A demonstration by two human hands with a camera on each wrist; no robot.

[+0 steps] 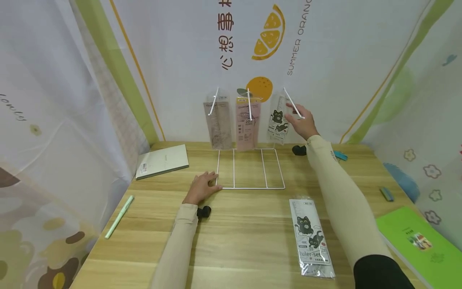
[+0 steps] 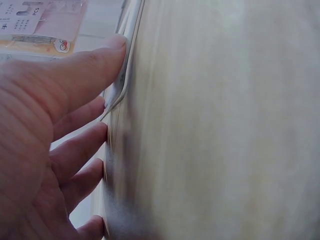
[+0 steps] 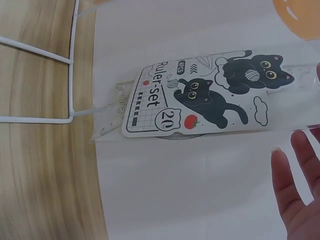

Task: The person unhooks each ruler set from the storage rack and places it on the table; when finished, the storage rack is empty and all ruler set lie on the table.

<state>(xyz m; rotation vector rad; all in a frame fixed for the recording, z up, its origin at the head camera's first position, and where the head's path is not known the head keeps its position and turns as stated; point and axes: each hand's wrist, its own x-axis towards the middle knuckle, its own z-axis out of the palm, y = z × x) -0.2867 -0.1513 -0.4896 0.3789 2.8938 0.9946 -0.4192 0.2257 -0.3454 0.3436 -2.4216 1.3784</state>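
Note:
A white wire display rack (image 1: 249,188) stands on the table. Its left front corner is under my left hand (image 1: 202,188); in the left wrist view the thumb (image 2: 95,62) lies against the wire and the spread fingertips touch the wood. A clear packet with black cats, a ruler set (image 1: 278,122), hangs from the rack's right hook. Beside its right edge is my right hand (image 1: 302,121), with fingers (image 3: 287,185) fairly straight near the packet's upper part. A grey packet (image 1: 219,124) hangs on the left hook and a pink ruler packet (image 1: 247,125) on the middle one.
Another cat ruler-set packet (image 1: 311,237) lies on the table at front right. A notebook (image 1: 162,161) and a pale green pen (image 1: 119,216) lie on the left. To the right are a green book (image 1: 422,245), a blue item (image 1: 340,155) and a small eraser-like block (image 1: 387,194).

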